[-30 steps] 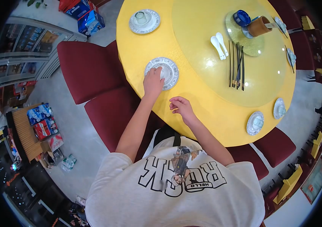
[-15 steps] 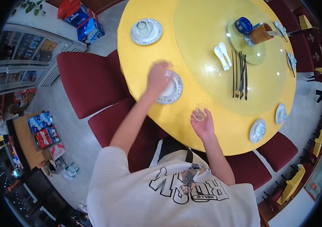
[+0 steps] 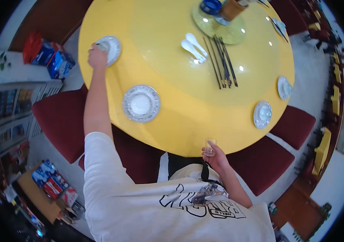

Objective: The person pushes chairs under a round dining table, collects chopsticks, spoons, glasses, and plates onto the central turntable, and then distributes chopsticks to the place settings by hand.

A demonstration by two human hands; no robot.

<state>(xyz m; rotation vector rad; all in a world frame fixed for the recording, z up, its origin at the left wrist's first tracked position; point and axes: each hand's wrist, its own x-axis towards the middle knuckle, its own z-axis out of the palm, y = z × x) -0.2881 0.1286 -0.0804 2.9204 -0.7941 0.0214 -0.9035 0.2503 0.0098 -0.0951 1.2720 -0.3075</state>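
Gripping a glass [image 3: 210, 147] in the head view, the right hand [image 3: 219, 159] is held at the near edge of the tabletop [image 3: 180, 131]. The left hand [image 3: 97, 57] is stretched to a second glass [image 3: 104, 45] at the left plate [image 3: 116, 49]; whether that glass is gripped cannot be told. Between the hands, but nearer the left, a bowl [image 3: 141, 105] is set on another plate [image 3: 127, 114].
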